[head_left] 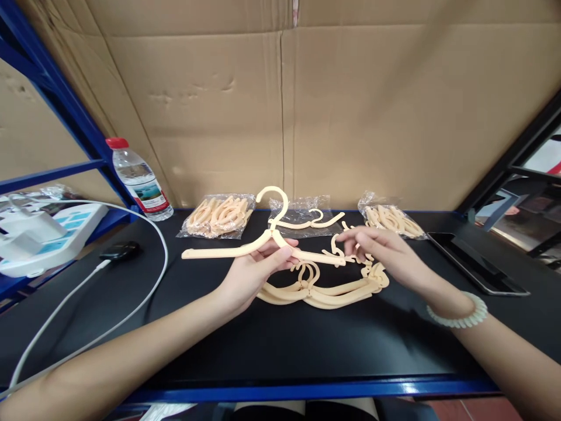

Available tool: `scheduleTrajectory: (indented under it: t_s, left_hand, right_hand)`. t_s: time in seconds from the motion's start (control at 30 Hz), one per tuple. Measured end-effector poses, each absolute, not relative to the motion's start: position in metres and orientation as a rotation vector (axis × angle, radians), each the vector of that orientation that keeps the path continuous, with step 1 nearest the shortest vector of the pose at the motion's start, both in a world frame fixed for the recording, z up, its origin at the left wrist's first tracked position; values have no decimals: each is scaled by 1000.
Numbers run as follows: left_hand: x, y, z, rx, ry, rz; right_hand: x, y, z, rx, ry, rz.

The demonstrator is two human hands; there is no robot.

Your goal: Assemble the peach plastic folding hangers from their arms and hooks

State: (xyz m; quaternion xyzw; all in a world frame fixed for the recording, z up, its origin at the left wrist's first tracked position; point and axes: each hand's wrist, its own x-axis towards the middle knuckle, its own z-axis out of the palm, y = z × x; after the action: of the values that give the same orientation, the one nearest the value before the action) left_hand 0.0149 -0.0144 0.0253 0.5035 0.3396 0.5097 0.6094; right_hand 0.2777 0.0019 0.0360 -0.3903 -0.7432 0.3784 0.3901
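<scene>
My left hand [258,266] grips a cream plastic clothes hanger [228,252] near its centre, with the hook upward and both arms spread out. To the right, my right hand [381,248] hovers over small cream hanger parts [336,245], fingers slightly bent and apart; whether a fingertip touches them I cannot tell. Below the held hanger, several more hangers [337,298] lie overlapping on the black table [307,351]. Behind them, another hanger [298,224] rests on a clear plastic bag [322,207].
Bags of hanger parts lie at the back left [219,215] and back right [390,219]. A water bottle [142,181] leans at the left, near a power strip [79,228] and a looping white cable [164,257]. A dark tablet [475,263] lies at the right. Cardboard [372,105] stands behind.
</scene>
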Motion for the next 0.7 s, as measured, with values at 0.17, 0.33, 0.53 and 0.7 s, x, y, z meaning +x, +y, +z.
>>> scheduleTrajectory:
  t_s: [0.17,0.33,0.53,0.7]
  left_hand:
    - [8,-10,26,1168,810,1190]
    - [4,-8,26,1150,829,1216]
    - [3,-5,23,1142,846,1228]
    - [3,-6,22,1138,858,1223]
  right_hand:
    - [297,23,32,-1331,-1737,522]
    - [302,28,27,-1289,-2012,382]
    - [308,28,28,-1406,-2415,165]
    - [303,31,18,-1543,-2393,282]
